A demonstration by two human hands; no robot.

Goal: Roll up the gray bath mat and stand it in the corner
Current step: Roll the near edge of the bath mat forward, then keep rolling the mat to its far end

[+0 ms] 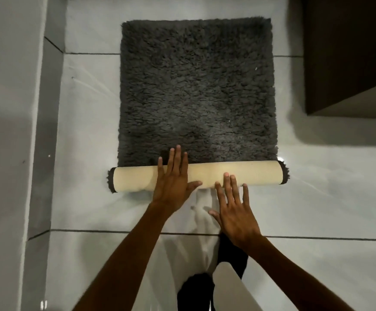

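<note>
gray bath mat (pixel 197 90) on white tiled floor (pixel 317 187), near edge rolled into a cream-backed roll (pixel 135 178) | left hand (pixel 172 187) flat on roll, grip spread apart | right hand (pixel 234 212) fingertips on roll, grip apart | dark cabinet (pixel 348 52) at right

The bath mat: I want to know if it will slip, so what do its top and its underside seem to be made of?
The bath mat has a dark gray shaggy pile on top, probably synthetic fibre. The rolled part shows a smooth, matte cream backing, possibly rubber or latex; I cannot be sure.
</note>
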